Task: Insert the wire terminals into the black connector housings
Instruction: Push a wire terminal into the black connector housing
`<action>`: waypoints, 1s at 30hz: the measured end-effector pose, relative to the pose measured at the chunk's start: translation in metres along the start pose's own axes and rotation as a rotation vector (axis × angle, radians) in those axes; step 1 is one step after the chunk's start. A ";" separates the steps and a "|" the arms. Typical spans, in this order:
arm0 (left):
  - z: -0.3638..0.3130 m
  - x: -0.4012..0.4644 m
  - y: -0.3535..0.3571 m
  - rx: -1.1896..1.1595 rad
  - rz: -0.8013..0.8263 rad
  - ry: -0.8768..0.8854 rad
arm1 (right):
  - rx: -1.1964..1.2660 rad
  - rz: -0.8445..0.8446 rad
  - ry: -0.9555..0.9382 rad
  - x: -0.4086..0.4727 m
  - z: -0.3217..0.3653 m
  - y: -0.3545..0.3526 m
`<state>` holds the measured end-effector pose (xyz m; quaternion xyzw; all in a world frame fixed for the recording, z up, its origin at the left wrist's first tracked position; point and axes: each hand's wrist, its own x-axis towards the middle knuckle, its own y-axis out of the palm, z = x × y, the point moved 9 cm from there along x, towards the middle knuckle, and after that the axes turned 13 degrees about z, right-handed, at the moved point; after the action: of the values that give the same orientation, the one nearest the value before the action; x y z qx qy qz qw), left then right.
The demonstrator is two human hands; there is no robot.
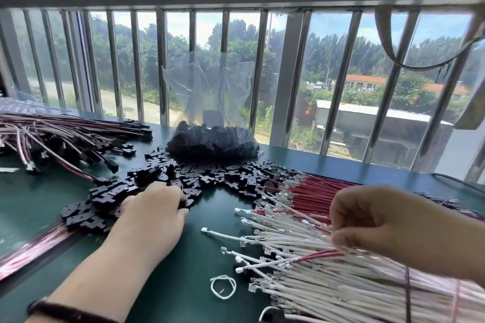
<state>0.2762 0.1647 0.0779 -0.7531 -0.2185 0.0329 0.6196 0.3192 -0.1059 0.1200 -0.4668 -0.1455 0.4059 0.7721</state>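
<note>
Reaching left hand [154, 211] among housings [199, 178]

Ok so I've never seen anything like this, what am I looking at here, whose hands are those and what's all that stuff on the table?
This is one picture from a camera worn on a person's head, looking down at a green table by a barred window. The left hand reaches into a loose pile of black connector housings; whether it holds one is hidden. The right hand pinches wires from the white wires, which end in small metal terminals. Behind lie red wires, a plastic bag of more housings, and at far left finished wires already plugged in.
</note>
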 end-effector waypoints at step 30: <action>-0.090 -0.045 -0.001 -1.300 0.372 0.483 | 0.175 -0.243 -0.118 0.002 0.030 0.024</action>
<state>0.2637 0.0650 0.0899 -0.9808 0.0814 -0.1667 0.0607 0.2909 -0.0809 0.1153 -0.3519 -0.2099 0.3473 0.8435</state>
